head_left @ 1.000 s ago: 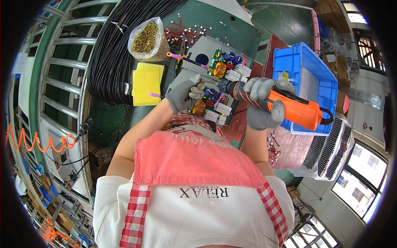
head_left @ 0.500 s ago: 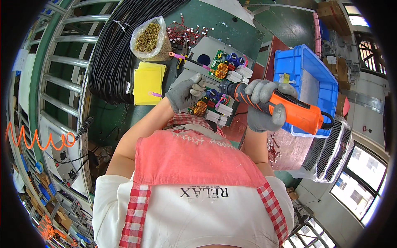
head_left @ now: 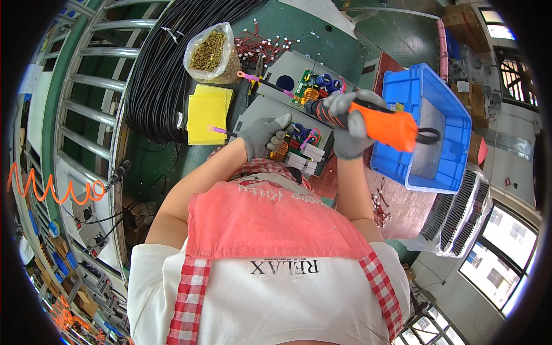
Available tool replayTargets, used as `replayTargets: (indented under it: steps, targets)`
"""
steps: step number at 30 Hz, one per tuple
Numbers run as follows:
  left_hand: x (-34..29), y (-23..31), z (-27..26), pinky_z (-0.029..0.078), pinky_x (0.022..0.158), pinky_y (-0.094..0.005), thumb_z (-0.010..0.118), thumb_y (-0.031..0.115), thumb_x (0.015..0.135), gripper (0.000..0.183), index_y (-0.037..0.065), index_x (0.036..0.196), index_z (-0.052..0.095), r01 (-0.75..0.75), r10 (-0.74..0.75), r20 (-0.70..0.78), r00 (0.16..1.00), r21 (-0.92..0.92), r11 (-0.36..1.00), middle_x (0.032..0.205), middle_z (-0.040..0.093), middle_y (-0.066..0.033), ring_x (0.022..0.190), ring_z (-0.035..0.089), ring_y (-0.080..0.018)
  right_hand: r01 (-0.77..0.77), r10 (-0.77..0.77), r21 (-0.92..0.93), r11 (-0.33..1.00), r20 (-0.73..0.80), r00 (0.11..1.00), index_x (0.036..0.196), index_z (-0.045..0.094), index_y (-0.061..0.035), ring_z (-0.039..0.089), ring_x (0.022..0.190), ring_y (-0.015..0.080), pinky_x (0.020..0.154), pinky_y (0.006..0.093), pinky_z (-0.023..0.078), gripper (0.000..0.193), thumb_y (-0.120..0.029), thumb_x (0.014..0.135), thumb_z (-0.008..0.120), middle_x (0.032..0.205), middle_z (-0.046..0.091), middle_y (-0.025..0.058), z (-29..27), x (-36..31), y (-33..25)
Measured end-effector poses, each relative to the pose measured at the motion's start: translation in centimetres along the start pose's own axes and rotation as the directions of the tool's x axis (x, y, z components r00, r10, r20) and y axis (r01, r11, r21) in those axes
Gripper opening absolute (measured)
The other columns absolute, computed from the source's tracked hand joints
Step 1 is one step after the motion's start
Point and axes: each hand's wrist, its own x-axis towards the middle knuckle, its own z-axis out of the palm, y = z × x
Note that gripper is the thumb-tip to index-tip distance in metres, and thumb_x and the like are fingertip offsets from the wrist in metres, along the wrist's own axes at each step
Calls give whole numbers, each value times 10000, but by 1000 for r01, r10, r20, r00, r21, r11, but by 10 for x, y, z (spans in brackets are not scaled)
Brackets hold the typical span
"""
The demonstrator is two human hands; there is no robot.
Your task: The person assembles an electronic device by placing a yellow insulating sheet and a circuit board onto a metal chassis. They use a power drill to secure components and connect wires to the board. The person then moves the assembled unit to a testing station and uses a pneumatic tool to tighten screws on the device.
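Green worktop (head_left: 296, 29); right grip (head_left: 356, 123) clamped on orange plastic driver (head_left: 386, 127); left grip (head_left: 261, 137): hold unclear

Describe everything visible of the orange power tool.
The orange and black power tool looks plastic, with a dark nose and a black loop at its rear. The gloved right hand wraps its middle, holding it aslant, nose leftward, rear overlapping the blue crate in view. Whether it runs or its tip touches anything is unclear.
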Motion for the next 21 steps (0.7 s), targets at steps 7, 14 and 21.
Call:
replayTargets:
  steps: [7,14,21]
  targets:
    - [-15,2,-9,434,501,-162,526,171,948,232,-3,1095,568,-174,184,-242,953,62,983,810,562,-25,636,511,-65,-86,78,-61,994,-119,990,1091,440,-34,557,665,169,706,383,511,339,77,784,534,717,550,68,-21,-9,49]
    - [-13,0,-8,502,579,-189,449,80,963,287,-64,1210,484,-250,244,-316,917,23,968,1011,609,-147,680,563,-113,-92,81,-88,992,-119,990,1081,443,-29,548,649,166,714,381,509,329,69,784,545,709,545,68,-22,-10,52]
    - [-10,4,-9,502,595,-203,426,74,967,275,-84,1185,483,-262,261,-325,909,41,964,962,596,-131,658,546,-113,-144,133,-85,986,-126,983,1053,455,-25,541,626,156,673,352,508,313,79,765,525,709,549,69,-21,-5,49]
